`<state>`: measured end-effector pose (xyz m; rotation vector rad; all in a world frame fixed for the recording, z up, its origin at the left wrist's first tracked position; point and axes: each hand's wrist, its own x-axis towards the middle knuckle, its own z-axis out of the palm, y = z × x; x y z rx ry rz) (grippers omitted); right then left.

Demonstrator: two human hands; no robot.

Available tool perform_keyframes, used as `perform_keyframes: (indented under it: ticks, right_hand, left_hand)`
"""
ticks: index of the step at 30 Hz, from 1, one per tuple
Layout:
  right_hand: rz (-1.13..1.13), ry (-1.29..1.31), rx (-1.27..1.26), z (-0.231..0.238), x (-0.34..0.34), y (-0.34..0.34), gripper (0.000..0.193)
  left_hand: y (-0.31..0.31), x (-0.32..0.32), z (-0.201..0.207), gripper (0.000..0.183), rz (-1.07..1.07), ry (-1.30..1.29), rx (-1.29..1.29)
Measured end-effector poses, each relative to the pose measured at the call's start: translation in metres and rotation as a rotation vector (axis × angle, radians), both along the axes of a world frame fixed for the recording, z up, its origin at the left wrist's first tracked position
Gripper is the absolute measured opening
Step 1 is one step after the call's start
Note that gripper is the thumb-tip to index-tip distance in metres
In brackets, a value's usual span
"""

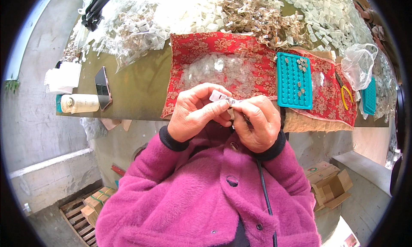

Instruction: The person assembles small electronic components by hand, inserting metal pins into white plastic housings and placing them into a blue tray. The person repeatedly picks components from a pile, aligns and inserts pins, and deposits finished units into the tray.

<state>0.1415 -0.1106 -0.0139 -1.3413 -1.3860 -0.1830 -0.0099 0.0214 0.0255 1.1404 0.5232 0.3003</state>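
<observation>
Both hands meet at the centre over the near edge of the red cloth, the left hand nearly closed, pinching a small clear plastic piece between thumb and forefinger, the right hand curled with its fingertips at the piece's shiny end, though whether they grip anything I cannot tell. From the hands, loose clear pieces lie on the cloth at twelve o'clock, a teal tray at two and yellow-handled pliers at three.
</observation>
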Motion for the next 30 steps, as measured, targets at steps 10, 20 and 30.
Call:
perform_keyframes:
  ticks: [10, 20, 30]
  right_hand:
    - [0.013, 0.002, 0.001, 0.002, 0.000, 0.000, 0.028]
    - [0.071, 0.146, -0.045, 0.001, -0.003, -0.004, 0.024]
    - [0.080, 0.139, -0.044, -0.002, 0.000, -0.006, 0.024]
  left_hand:
    - [0.002, 0.005, -0.010, 0.016, 0.048, -0.064, -0.289]
    - [0.007, 0.002, -0.014, 0.015, -0.031, -0.038, -0.259]
    - [0.007, 0.004, -0.007, 0.018, -0.010, 0.015, -0.236]
